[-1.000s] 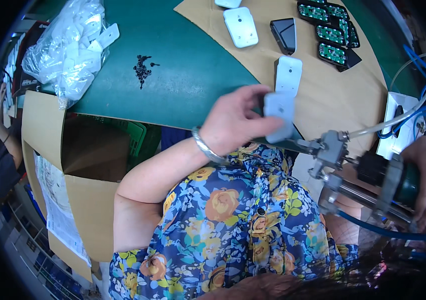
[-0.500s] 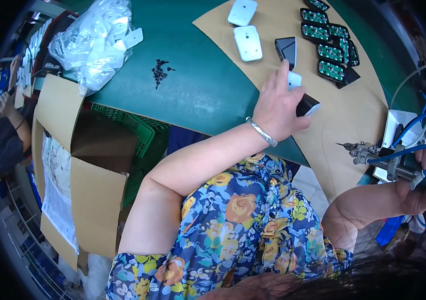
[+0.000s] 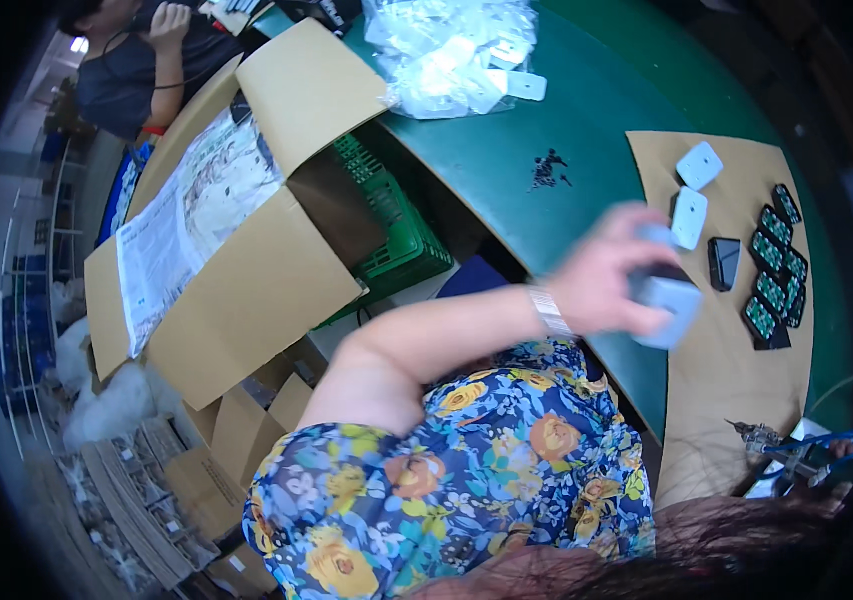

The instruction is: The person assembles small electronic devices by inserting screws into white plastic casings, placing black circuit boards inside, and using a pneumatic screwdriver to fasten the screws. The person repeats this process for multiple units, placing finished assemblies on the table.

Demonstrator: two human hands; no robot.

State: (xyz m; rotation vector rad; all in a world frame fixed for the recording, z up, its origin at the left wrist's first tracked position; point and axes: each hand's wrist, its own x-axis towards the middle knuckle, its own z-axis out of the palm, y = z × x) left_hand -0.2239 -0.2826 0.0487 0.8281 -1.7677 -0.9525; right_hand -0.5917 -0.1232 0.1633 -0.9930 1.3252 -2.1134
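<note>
My left hand (image 3: 599,272) is raised over the table's edge, blurred by motion. Its fingers are closed round a small plastic casing (image 3: 673,308), white on one face and dark on the other. Just beyond the hand lie two white covers (image 3: 690,218) and a black casing (image 3: 725,263) on a cardboard sheet (image 3: 702,385). Of my right hand (image 3: 845,448) only a bit of skin shows at the right rim, beside a metal fixture (image 3: 762,438) with blue tubes; its fingers are mostly hidden.
Black shells with green circuit boards (image 3: 773,250) stand in rows at the right. Small black screws (image 3: 549,170) lie on the green table (image 3: 607,110) near a clear bag of white covers (image 3: 457,60). An open carton (image 3: 247,290) and a green crate (image 3: 397,225) are at left. A person (image 3: 162,75) sits beyond.
The view has swung left, so the carton shows larger. My left hand has lifted the casing off the cardboard sheet and drawn it nearer. My right forearm has dropped out of sight behind hair.
</note>
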